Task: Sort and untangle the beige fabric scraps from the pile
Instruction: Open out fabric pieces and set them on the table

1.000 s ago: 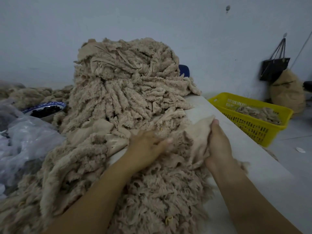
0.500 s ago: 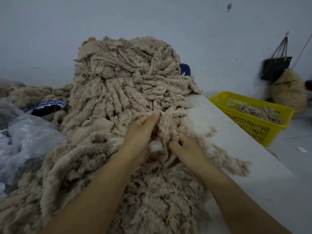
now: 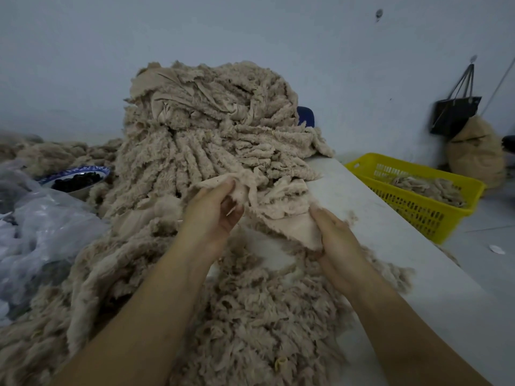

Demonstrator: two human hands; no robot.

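Scrap [image 3: 281, 203] between left hand [image 3: 214, 215], right hand [image 3: 338, 240]; both seemingly pinching

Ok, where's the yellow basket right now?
In the head view the yellow basket sits on the right, beside the right edge of the white table, with beige scraps inside and a tan sack behind it.

Textile workshop: heaped fabric scraps [image 3: 211, 140] on worktable [image 3: 404, 246], yellow sorting basket [image 3: 418, 207].

Both bare forearms are reaching up from the bottom edge toward mid-frame. The left hand [image 3: 213, 211] is pinching the upper edge of a fabric scrap [image 3: 281, 201], palm facing right, while the right hand [image 3: 338, 240], lower right of it, is gripping the scrap's lower corner.
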